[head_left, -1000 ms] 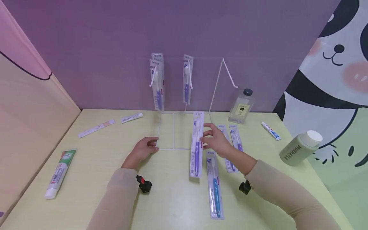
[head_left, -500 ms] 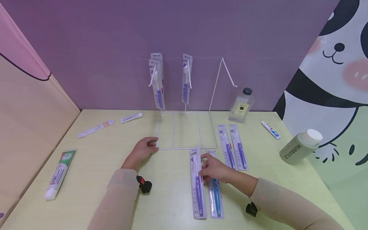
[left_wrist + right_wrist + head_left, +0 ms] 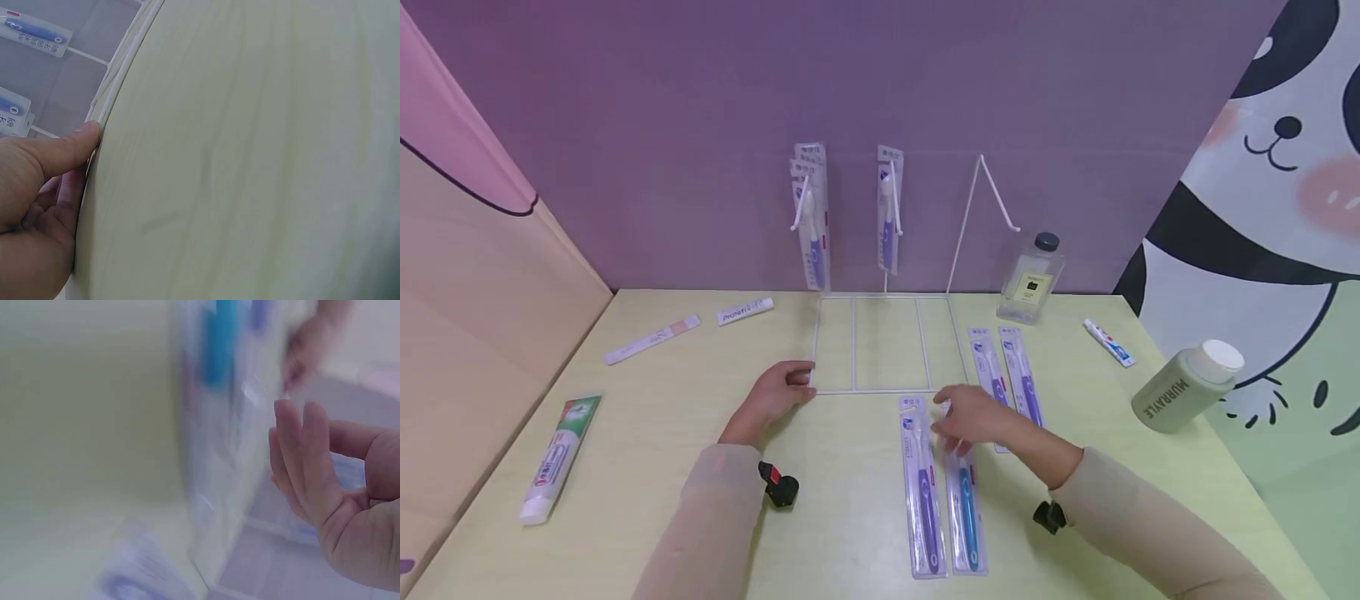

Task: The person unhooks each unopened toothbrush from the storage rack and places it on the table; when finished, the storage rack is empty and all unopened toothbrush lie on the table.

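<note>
My left hand [image 3: 772,396] grips the left front corner of a white wire display rack [image 3: 872,392]; in the left wrist view its thumb [image 3: 78,147] lies along the wire. My right hand [image 3: 973,414] hovers over the top end of a packaged blue toothbrush [image 3: 967,517]. In the right wrist view its fingers [image 3: 315,459] are nearly straight, with the thumb apart and nothing between them. Just left of the blue one lies a packaged purple toothbrush [image 3: 925,500], flat on the table. Two more packaged purple toothbrushes [image 3: 985,358] lie right of the rack, partly behind the right hand.
Packaged toothbrushes hang on the rack's left hook [image 3: 811,217] and middle hook [image 3: 889,208]; its right hook [image 3: 1000,196] is bare. A glass bottle [image 3: 1030,283] and a green-grey bottle [image 3: 1187,387] stand at right. Toothpaste tubes [image 3: 561,458] lie on both sides of the table.
The right hand has brought the purple toothbrush down from in front of the rack, laid it beside the blue one and let go. The left hand stays at the rack.
</note>
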A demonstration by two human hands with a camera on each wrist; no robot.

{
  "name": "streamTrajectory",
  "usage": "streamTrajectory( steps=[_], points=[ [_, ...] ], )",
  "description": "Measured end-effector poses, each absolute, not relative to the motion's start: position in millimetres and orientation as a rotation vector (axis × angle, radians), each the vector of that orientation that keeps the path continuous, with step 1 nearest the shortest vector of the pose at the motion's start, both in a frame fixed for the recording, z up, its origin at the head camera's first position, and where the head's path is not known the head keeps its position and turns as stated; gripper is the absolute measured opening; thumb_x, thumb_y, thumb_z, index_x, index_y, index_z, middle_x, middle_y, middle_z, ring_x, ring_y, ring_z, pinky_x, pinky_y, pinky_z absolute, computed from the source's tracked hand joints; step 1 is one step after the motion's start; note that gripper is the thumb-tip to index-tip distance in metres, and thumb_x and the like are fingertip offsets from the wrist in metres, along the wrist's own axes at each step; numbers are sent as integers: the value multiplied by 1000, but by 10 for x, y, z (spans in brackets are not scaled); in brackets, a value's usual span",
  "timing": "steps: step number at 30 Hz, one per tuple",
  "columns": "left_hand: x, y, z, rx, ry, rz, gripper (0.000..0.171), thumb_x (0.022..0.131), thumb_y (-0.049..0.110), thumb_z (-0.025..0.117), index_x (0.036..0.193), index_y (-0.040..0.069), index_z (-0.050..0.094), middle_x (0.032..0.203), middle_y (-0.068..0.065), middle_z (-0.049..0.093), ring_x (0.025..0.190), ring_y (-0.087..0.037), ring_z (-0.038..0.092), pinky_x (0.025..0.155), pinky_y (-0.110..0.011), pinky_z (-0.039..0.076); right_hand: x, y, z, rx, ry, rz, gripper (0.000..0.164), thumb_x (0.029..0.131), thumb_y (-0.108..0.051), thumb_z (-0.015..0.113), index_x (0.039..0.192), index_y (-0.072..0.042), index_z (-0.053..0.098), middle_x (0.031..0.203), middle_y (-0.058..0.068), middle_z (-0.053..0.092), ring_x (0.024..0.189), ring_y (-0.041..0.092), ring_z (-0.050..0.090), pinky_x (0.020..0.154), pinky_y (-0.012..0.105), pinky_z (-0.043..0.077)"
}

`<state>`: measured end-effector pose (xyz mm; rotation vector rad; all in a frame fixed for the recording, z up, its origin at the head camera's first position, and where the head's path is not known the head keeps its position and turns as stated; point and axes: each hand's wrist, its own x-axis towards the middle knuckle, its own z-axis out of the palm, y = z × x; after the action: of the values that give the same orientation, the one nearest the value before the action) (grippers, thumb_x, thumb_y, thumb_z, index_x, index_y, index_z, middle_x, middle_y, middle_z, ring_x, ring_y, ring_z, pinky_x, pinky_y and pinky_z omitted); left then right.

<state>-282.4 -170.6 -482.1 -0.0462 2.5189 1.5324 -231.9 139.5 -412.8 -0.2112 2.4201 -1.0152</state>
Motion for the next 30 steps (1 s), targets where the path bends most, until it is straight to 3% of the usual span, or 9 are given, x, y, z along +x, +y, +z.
streamTrajectory(
  steps=[4, 11, 17, 23, 30],
  points=[
    [-2807, -1697, -4826, -37, 2519, 1538, 47, 81, 4, 66, 126, 8, 51, 108, -11, 55, 99, -24, 50, 84, -36, 40, -2724, 1391, -3883, -187, 2468, -1142, 47, 85, -6, 62, 128, 1, 43, 90, 18, 60, 66, 26, 63, 57, 34, 52],
    [-2798, -1696, -4823, -60, 2545, 1529, 47, 80, 2, 66, 125, 8, 53, 104, -9, 56, 96, -23, 51, 82, -36, 40, -3461, 1137, -3564, -496, 2769, -1304, 35, 86, -8, 59, 119, -3, 52, 96, 10, 61, 87, 23, 59, 71, 31, 47],
    [-2800, -1670, -4795, -51, 2549, 1537, 46, 80, 2, 66, 125, 8, 53, 105, -10, 55, 97, -23, 50, 81, -34, 41, -3958, 820, -3428, -472, 2903, -1733, 39, 83, 0, 58, 121, 1, 47, 109, 15, 54, 98, 22, 53, 82, 25, 43],
    [-2801, -1676, -4800, -39, 2552, 1537, 46, 81, 2, 66, 125, 7, 53, 107, -10, 56, 98, -24, 51, 82, -35, 41, -4219, 646, -3371, -306, 2937, -1892, 40, 83, -2, 60, 120, -7, 46, 107, 5, 52, 98, 16, 51, 82, 21, 41],
    [-2778, -1696, -4785, -30, 2561, 1536, 46, 80, 1, 66, 125, 6, 53, 107, -12, 56, 99, -25, 51, 82, -35, 41, -4326, 548, -3365, -291, 2924, -2027, 42, 83, 4, 58, 120, -4, 40, 108, 12, 55, 96, 20, 55, 81, 20, 42]
  ],
)
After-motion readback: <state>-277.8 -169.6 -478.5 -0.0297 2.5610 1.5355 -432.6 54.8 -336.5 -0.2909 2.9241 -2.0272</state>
